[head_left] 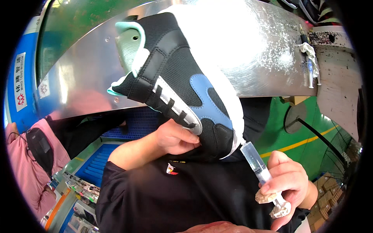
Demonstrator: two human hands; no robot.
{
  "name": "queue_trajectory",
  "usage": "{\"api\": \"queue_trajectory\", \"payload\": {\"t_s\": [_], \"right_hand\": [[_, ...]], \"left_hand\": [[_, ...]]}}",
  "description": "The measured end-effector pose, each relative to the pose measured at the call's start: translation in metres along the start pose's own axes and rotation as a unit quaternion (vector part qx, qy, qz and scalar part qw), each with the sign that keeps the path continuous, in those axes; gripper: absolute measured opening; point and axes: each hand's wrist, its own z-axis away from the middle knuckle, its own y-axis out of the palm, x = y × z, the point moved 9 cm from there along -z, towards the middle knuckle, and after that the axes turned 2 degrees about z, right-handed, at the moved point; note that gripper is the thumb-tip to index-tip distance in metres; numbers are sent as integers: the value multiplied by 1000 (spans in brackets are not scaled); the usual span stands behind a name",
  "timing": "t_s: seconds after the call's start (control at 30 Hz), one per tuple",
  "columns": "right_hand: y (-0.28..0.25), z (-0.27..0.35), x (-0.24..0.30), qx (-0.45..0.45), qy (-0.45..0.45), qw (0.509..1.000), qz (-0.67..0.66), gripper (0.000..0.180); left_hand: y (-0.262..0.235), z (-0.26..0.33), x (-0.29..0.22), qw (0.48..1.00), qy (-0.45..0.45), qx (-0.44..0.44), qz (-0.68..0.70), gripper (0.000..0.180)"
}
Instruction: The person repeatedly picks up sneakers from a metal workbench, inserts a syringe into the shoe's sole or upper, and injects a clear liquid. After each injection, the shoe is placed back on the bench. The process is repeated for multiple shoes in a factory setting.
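Left hand (175,138) gripped the black sneaker (182,81) toe-down, sole edge exposed; right hand (287,182) clenched a clear syringe (258,165), tip aimed there.

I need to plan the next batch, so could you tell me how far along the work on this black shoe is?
Looks done: the black shoe is assembled, white sole on, still on its mint last. In hand: the left hand grips the shoe near its toe, while the right hand holds a clear syringe, tip close to the sole edge but apart. Left: whether anything has been applied cannot be told.
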Motion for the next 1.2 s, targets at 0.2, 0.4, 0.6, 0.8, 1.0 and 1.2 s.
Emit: {"api": "queue_trajectory", "payload": {"t_s": [0.2, 0.4, 0.6, 0.8, 1.0, 1.2], "right_hand": [[-6, 27, 18, -20, 2, 998, 52, 69], [-9, 41, 26, -46, -1, 993, 113, 71], [-12, 46, 28, -131, -52, 975, 171, 65], [-3, 40, 28, -140, -90, 949, 269, 59], [9, 30, 21, -142, -98, 894, 413, 51], [15, 25, 15, -168, -142, 865, 451, 44]], "left_hand": [[8, -30, 14, 997, -40, 29, -64, 33], [22, -55, 10, 989, -18, 92, -115, 41], [29, -76, 12, 984, -10, 100, -145, 40], [37, -89, 12, 987, -17, 85, -139, 28], [45, -94, 9, 991, -11, 65, -115, 27], [47, -94, 6, 991, 19, 49, -124, 30]]}}
